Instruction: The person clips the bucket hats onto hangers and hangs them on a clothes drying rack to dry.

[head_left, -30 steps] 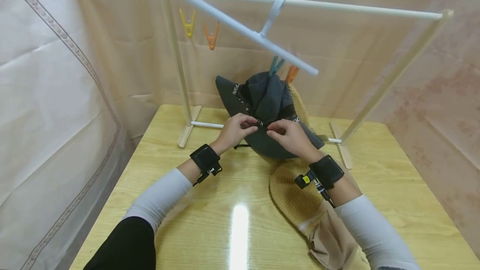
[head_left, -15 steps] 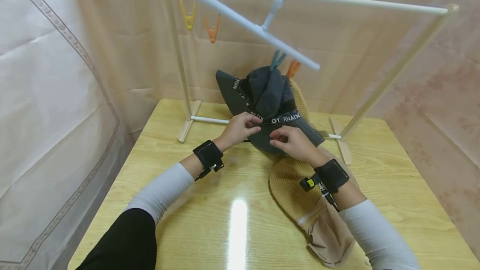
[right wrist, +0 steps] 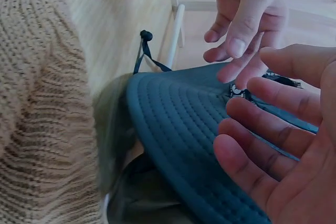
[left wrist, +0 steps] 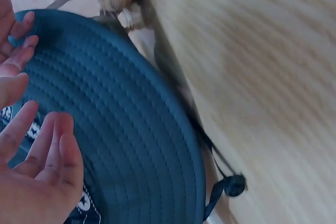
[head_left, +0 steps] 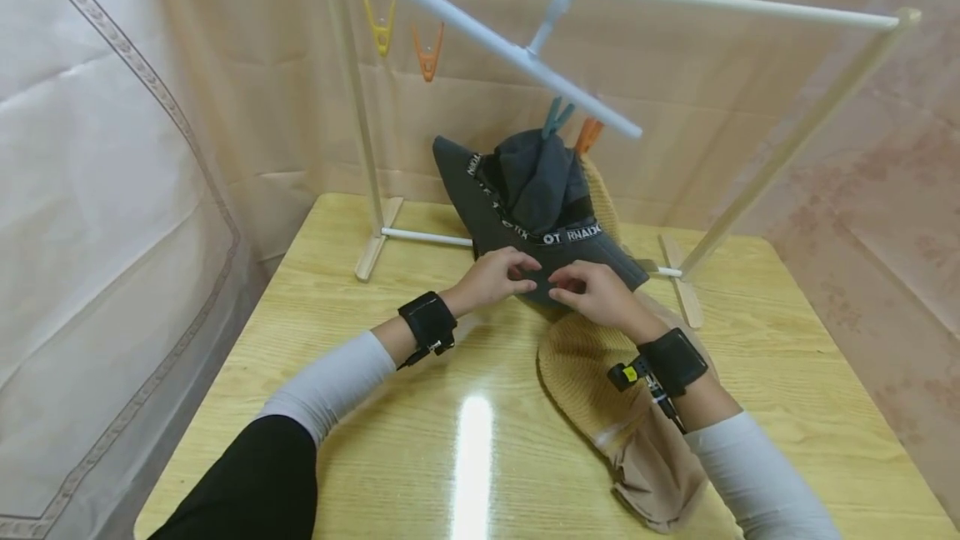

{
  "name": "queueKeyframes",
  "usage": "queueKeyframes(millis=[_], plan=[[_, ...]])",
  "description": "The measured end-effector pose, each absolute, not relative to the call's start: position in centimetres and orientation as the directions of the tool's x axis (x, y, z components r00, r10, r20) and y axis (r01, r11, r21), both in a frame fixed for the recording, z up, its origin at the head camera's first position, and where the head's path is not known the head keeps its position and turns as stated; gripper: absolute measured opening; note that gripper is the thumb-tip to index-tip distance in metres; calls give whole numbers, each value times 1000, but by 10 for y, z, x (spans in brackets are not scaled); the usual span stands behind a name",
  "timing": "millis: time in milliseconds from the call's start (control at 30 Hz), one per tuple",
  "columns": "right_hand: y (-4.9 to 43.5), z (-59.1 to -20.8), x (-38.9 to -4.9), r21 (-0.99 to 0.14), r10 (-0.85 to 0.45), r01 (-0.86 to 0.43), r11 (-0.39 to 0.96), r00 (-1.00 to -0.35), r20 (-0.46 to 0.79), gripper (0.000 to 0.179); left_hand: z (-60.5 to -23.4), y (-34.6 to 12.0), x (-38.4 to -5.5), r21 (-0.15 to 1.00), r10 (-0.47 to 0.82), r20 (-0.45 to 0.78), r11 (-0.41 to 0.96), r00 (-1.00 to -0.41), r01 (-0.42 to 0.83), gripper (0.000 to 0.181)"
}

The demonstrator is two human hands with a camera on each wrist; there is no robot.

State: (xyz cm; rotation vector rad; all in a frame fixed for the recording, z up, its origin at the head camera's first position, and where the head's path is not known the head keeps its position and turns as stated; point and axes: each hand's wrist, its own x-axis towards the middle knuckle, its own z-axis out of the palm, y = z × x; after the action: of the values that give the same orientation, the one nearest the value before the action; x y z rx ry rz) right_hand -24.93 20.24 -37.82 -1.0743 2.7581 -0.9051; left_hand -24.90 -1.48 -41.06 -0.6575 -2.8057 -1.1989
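A dark bucket hat (head_left: 542, 177) hangs under the white hanger (head_left: 510, 52), its inside and lettered band facing me. A teal clothespin (head_left: 557, 117) is at its crown. Over the lower brim, my left hand (head_left: 497, 277) has its fingers loosely bent around nothing. Facing it across a small gap, my right hand (head_left: 596, 294) is likewise bare, with relaxed fingers spread in the right wrist view. Whether any fingertip touches the brim I cannot tell. A cord with a toggle (left wrist: 234, 184) dangles from the hat's edge in the left wrist view.
An orange clothespin (head_left: 589, 137) is beside the teal one; yellow (head_left: 381, 26) and orange (head_left: 427, 55) clothespins hang at left. The rack (head_left: 787, 152) stands on the wooden table (head_left: 390, 440). A tan knitted item (head_left: 592, 357) and brown cloth (head_left: 660, 473) lie below the hat.
Both hands have come away from the lettered band and moved down toward the brim's lower edge, uncovering the lettering. The head view has tilted slightly downward.
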Motion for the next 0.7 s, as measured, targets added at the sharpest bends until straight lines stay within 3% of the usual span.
queueKeyframes(millis=[433, 700], plan=[[218, -383, -241, -544, -625, -576, 611, -772, 115, 20, -429, 4, -239, 716, 472, 97, 578, -876, 390, 32], [225, -388, -237, -543, -644, -542, 641, -765, 5, 23, -439, 10, -233, 697, 468, 45, 618, -882, 364, 33]])
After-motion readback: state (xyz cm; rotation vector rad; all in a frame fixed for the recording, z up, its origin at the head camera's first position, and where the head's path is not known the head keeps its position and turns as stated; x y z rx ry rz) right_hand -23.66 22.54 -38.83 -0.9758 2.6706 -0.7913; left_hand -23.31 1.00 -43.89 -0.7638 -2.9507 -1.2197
